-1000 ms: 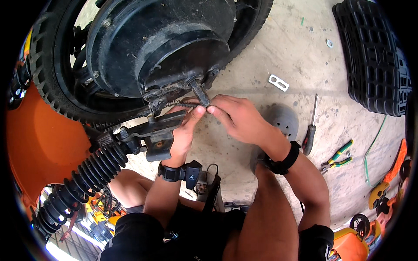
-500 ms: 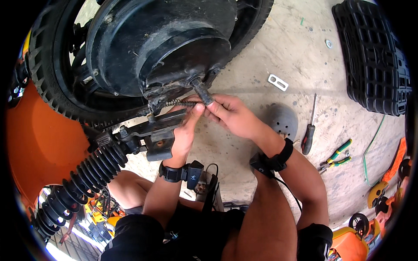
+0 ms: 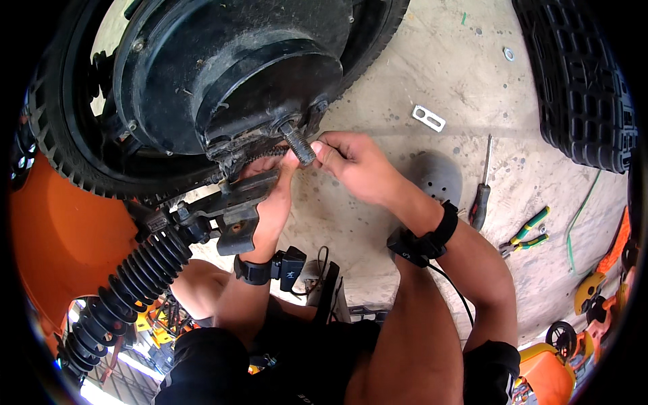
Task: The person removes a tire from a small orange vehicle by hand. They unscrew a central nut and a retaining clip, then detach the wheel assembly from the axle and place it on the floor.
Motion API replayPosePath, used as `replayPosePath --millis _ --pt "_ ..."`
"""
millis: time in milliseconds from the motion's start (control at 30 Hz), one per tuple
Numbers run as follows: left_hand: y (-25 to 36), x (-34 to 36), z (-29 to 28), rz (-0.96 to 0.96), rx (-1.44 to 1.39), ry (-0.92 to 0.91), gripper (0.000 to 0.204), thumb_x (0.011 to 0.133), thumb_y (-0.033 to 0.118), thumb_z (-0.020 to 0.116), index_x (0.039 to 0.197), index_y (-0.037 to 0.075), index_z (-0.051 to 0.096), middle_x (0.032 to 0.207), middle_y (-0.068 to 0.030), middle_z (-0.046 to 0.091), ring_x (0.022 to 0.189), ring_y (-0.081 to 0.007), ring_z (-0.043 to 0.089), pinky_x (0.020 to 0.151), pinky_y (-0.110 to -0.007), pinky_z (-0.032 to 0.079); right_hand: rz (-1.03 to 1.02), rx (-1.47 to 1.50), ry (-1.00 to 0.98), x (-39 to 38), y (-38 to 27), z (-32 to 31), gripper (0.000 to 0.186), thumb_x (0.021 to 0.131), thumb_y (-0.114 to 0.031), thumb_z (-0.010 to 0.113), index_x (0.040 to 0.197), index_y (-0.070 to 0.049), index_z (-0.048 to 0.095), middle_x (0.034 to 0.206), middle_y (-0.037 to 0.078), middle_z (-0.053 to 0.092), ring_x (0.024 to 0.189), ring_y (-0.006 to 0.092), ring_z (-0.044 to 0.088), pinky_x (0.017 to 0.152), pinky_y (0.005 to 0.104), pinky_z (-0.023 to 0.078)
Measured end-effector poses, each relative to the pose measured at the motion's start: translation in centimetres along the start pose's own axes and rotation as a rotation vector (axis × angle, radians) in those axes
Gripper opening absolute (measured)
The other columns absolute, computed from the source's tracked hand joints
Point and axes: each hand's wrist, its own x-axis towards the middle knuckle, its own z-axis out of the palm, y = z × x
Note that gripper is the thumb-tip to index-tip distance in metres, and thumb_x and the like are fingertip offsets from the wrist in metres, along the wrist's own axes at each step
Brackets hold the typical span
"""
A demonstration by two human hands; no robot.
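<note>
The threaded bolt (image 3: pixel 297 143) sits just left of the frame's centre, the left hand's (image 3: pixel 275 202) thumb and the right hand's (image 3: pixel 354 167) fingertips close together at its free end; what they grip, I cannot tell. A black bracket (image 3: pixel 248 190) hides part of the left hand. The wheel (image 3: pixel 270 20) blocks the upper left, the coil shock (image 3: pixel 145 266) the lower left. The bolt's long axis slants from the hub down and right. Floor (image 3: pixel 378 101) opens rightward, past a shoe (image 3: pixel 435 177), toward a screwdriver (image 3: pixel 480 202) and pliers (image 3: pixel 530 226).
</note>
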Motion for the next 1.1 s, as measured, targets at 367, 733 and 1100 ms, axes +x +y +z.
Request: replayPosePath --millis 367,733,1100 --pt "0.0 -1.2 1.9 0.094 -0.172 0.149 0.017 0.089 0.006 0.064 0.100 -0.005 0.059 0.089 -0.0108 0.066 0.079 -0.0151 0.062 0.077 -0.026 0.049 0.193 -0.016 -0.003 -0.8 -1.0 -1.3 0.032 0.094 -0.030 0.055 0.089 0.001 0.062 0.065 -0.001 0.049 0.061 0.0077 0.044 0.054 0.0238 0.036" --pt "0.7 -0.8 2.6 0.080 -0.392 0.109 0.017 0.091 0.008 0.060 0.099 -0.007 0.057 0.086 -0.0136 0.067 0.077 -0.0183 0.064 0.077 -0.030 0.051 -0.399 -0.414 0.094 1.9 -2.0 -3.2 0.031 0.077 -0.026 0.075 0.098 -0.004 0.068 0.061 0.007 0.053 0.054 0.0104 0.043 0.050 0.0284 0.038" --pt "-0.8 0.9 1.3 0.085 -0.110 0.282 0.015 0.090 0.008 0.061 0.091 -0.007 0.064 0.086 -0.0131 0.068 0.080 -0.0179 0.063 0.081 -0.031 0.050 -0.486 -0.532 0.112 2.5 -2.1 -3.3 0.021 0.076 -0.022 0.073 0.084 -0.004 0.068 0.069 0.016 0.059 0.060 0.0329 0.051 0.056 0.0380 0.043"
